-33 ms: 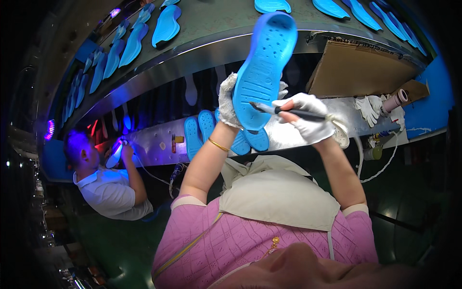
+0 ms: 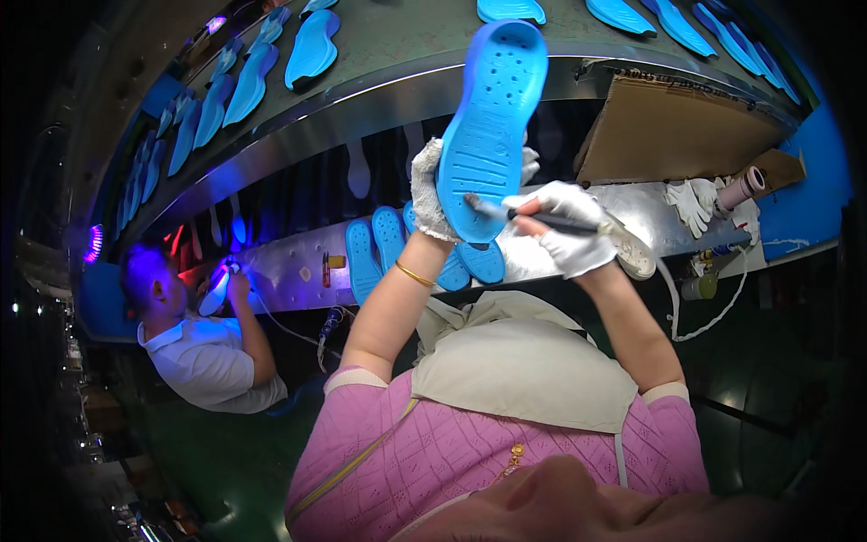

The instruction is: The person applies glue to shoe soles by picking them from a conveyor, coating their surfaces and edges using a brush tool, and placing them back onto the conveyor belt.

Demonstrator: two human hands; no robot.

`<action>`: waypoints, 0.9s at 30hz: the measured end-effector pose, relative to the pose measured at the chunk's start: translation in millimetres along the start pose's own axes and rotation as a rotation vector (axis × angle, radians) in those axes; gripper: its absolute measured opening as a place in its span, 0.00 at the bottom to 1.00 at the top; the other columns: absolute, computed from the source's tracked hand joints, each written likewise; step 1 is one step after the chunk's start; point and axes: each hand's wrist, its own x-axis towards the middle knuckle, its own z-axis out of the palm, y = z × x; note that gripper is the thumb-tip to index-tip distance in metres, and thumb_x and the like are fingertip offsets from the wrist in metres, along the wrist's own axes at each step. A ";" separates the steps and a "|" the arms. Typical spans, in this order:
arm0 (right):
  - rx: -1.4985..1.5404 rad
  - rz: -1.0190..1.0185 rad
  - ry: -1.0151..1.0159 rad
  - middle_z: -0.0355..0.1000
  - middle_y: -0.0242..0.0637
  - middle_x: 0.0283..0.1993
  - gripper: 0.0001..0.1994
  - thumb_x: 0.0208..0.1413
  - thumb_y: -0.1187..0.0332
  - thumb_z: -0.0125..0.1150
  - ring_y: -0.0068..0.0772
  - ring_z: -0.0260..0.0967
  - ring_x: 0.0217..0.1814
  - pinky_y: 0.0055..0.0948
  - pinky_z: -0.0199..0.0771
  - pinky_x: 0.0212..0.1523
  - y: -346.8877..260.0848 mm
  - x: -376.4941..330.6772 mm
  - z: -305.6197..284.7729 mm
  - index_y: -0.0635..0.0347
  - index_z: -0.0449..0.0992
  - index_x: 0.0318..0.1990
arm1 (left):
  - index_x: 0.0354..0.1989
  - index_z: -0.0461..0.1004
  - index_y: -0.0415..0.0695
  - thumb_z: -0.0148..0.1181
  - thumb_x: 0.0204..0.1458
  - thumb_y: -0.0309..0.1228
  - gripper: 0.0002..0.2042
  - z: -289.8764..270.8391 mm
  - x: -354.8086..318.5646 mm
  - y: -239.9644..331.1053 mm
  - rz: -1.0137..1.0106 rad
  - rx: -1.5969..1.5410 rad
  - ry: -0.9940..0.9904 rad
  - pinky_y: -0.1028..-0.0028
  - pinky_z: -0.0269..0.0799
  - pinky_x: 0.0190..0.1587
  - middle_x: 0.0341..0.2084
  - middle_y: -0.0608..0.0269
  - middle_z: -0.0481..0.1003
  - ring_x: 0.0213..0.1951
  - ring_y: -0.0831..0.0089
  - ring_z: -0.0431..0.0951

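A bright blue shoe sole (image 2: 488,135) with holes and ridges is held upright in front of me. My left hand (image 2: 428,191), in a white knitted glove, is closed round its lower part, with fingertips showing past the right edge. My right hand (image 2: 567,228), in a white glove with bare fingertips, grips a dark-handled brush (image 2: 553,220) fed by a pale hose. The bristles rest on the lower end of the sole, or just over it. Several more blue soles (image 2: 363,257) lie on the metal bench (image 2: 307,262) behind my left arm.
A curved conveyor (image 2: 406,41) carrying blue soles runs across the top. Cardboard (image 2: 677,131), white gloves (image 2: 694,208) and a pink roll (image 2: 742,188) are at the right. A pale sole (image 2: 632,255) lies beside my right hand. A co-worker (image 2: 203,334) handles a sole at the left.
The sole has shifted a little left. My right hand has moved slightly left and down, and the brush tip sits a touch lower on the sole.
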 end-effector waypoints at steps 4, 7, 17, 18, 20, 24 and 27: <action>0.234 0.167 -0.169 0.76 0.41 0.31 0.06 0.47 0.82 0.65 0.28 0.75 0.32 0.24 0.75 0.36 -22.3 -19.6 24.0 0.66 0.75 0.33 | 0.67 0.49 0.37 0.50 0.48 0.55 0.43 -9.0 -9.1 -3.8 0.092 -0.039 0.005 0.50 0.52 0.66 0.63 0.39 0.55 0.62 0.42 0.60; 0.541 0.459 -0.214 0.76 0.38 0.33 0.06 0.47 0.80 0.66 0.23 0.75 0.31 0.22 0.75 0.33 -16.6 -10.8 11.7 0.64 0.77 0.33 | 0.66 0.50 0.36 0.49 0.49 0.53 0.41 -6.3 -18.8 -10.3 0.093 -0.028 0.022 0.51 0.56 0.64 0.62 0.40 0.57 0.60 0.43 0.62; 0.295 -0.012 -0.197 0.75 0.40 0.34 0.07 0.47 0.82 0.65 0.26 0.74 0.32 0.25 0.75 0.36 -18.7 -0.2 27.1 0.65 0.75 0.34 | 0.66 0.50 0.37 0.50 0.45 0.56 0.44 -17.3 -22.0 -23.6 0.091 -0.037 0.054 0.52 0.61 0.62 0.59 0.40 0.61 0.57 0.45 0.66; 0.586 0.303 -0.139 0.76 0.39 0.35 0.07 0.48 0.81 0.66 0.26 0.75 0.33 0.25 0.76 0.37 -22.1 -0.8 22.2 0.63 0.76 0.35 | 0.66 0.50 0.37 0.50 0.45 0.56 0.44 -16.6 -23.3 -23.8 0.091 -0.020 0.023 0.52 0.61 0.62 0.59 0.40 0.61 0.57 0.46 0.66; 0.301 0.029 0.082 0.76 0.40 0.35 0.06 0.49 0.81 0.64 0.25 0.74 0.32 0.24 0.76 0.36 -14.4 16.4 12.1 0.64 0.75 0.34 | 0.59 0.63 0.35 0.50 0.51 0.49 0.33 -30.1 -31.4 -22.6 0.090 -0.170 0.234 0.56 0.69 0.56 0.53 0.43 0.69 0.51 0.52 0.73; -0.233 -0.309 0.237 0.73 0.39 0.32 0.09 0.46 0.82 0.66 0.27 0.73 0.31 0.23 0.73 0.34 -7.6 34.7 14.1 0.62 0.76 0.34 | 0.53 0.69 0.36 0.51 0.52 0.47 0.27 -27.8 -34.8 -28.4 0.074 -0.231 0.197 0.60 0.74 0.51 0.46 0.48 0.74 0.44 0.55 0.78; -0.057 -0.265 0.060 0.74 0.36 0.30 0.10 0.43 0.80 0.69 0.30 0.73 0.33 0.27 0.73 0.35 -19.6 23.7 28.7 0.61 0.76 0.34 | 0.59 0.62 0.34 0.49 0.52 0.48 0.32 -71.1 -30.9 -33.6 0.110 -0.307 -0.007 0.60 0.68 0.57 0.53 0.43 0.68 0.51 0.53 0.72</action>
